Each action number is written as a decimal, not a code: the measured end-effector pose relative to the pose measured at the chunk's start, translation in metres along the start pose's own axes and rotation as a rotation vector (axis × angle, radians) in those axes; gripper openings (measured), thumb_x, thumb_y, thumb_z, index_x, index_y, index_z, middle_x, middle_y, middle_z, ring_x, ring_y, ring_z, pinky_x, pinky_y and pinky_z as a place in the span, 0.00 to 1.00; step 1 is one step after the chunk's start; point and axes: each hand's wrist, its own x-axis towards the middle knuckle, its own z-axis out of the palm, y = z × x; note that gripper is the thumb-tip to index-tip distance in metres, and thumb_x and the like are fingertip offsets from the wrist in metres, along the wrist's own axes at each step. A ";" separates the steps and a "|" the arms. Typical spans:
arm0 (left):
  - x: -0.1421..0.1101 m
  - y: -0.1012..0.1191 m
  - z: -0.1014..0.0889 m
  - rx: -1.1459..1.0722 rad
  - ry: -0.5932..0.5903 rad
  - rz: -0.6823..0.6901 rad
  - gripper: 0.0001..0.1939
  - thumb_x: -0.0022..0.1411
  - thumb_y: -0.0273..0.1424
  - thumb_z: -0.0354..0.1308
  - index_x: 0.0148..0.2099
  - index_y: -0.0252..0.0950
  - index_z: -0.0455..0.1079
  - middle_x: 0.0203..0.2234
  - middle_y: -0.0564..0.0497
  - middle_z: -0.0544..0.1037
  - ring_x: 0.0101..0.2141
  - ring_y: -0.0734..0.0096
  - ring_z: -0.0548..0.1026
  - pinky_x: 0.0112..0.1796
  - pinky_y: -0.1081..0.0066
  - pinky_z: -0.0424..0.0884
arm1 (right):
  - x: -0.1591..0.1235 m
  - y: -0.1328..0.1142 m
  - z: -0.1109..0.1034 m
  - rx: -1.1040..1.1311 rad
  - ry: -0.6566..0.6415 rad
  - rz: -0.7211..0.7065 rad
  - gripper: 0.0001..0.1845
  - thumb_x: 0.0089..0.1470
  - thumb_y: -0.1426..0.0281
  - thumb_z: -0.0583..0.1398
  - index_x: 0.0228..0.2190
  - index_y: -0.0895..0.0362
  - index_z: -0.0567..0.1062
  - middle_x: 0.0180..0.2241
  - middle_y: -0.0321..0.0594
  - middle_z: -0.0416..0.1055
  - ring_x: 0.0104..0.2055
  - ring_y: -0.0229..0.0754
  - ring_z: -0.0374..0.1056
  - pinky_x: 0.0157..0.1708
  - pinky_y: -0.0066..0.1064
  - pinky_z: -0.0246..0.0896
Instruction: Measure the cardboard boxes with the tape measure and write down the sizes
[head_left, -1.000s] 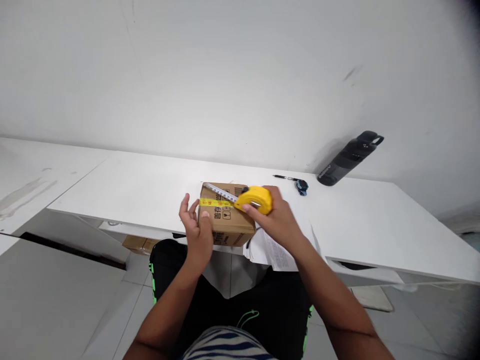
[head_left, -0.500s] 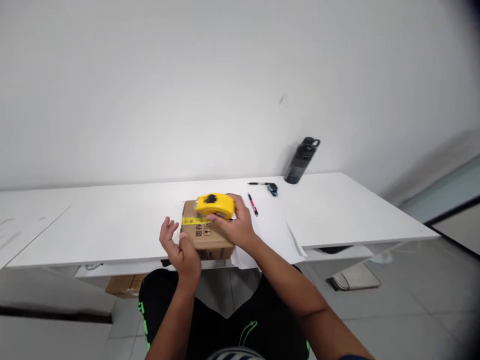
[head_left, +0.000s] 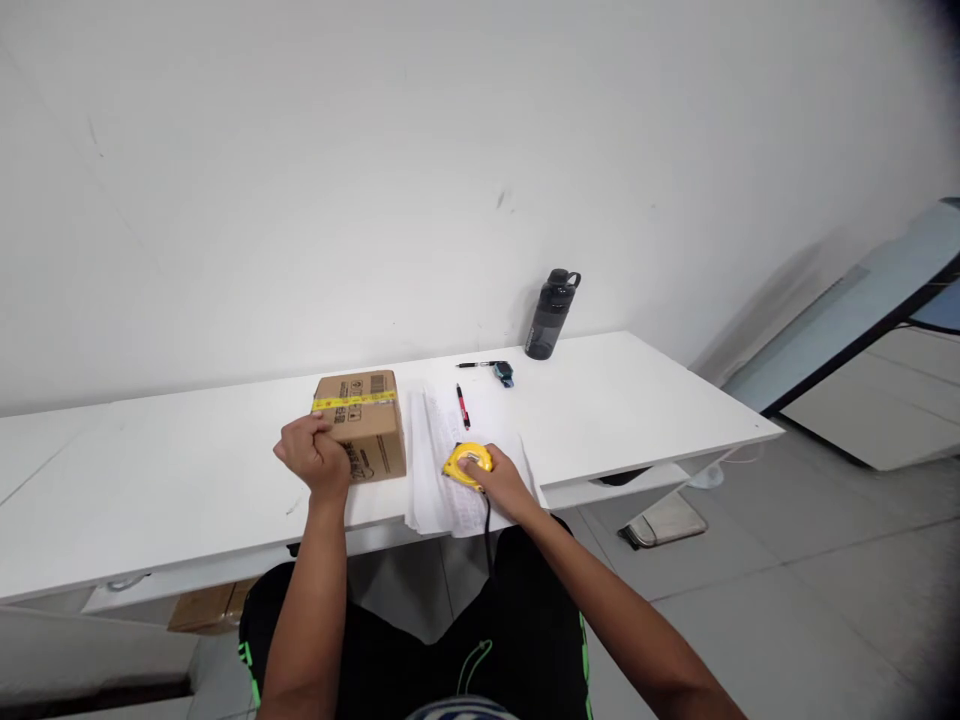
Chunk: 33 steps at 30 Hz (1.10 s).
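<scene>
My right hand (head_left: 495, 478) grips a yellow tape measure (head_left: 466, 464) over the paper sheets, thumb on its face. A dark strap (head_left: 488, 530) hangs from the tape measure toward my lap. My left hand (head_left: 315, 455) is curled into a fist against the near left corner of a cardboard box (head_left: 379, 440); what its fingers hold, if anything, is hidden. The box rests on the white table (head_left: 210, 470), with a yellow marked strip (head_left: 356, 400) across its top. Printed paper sheets (head_left: 431, 490) lie to the right of the box, reaching the table's front edge.
Beyond the papers lie a red-and-black pen (head_left: 463, 408), a black pen (head_left: 480, 364) and a small dark blue watch-like object (head_left: 503, 374). A dark water bottle (head_left: 551, 315) stands near the wall. Under the table is another cardboard box (head_left: 206, 607).
My right hand has carried the tape measure from above the box down to the papers on the right. My left hand's fingers have gone from spread to curled. The view has shifted right.
</scene>
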 end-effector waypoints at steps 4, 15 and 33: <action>0.012 -0.004 0.018 0.126 -0.098 0.047 0.10 0.57 0.25 0.47 0.33 0.37 0.69 0.35 0.45 0.78 0.41 0.61 0.74 0.52 0.55 0.55 | -0.005 -0.001 0.021 -0.032 -0.091 -0.047 0.22 0.46 0.51 0.65 0.32 0.55 0.68 0.30 0.34 0.68 0.31 0.40 0.65 0.30 0.32 0.61; -0.086 0.051 -0.036 -0.171 -1.110 -0.156 0.25 0.65 0.42 0.51 0.60 0.37 0.62 0.53 0.40 0.73 0.47 0.57 0.74 0.47 0.58 0.67 | -0.014 -0.022 0.023 0.131 -0.220 -0.008 0.23 0.45 0.53 0.67 0.36 0.55 0.70 0.32 0.35 0.71 0.34 0.41 0.69 0.36 0.33 0.65; -0.067 0.062 0.054 -0.788 -1.381 -0.580 0.30 0.57 0.48 0.62 0.55 0.36 0.63 0.47 0.44 0.73 0.45 0.64 0.73 0.45 0.65 0.70 | 0.156 -0.038 -0.002 -0.698 -0.033 -0.016 0.37 0.55 0.67 0.60 0.63 0.57 0.57 0.47 0.56 0.74 0.51 0.58 0.68 0.47 0.43 0.58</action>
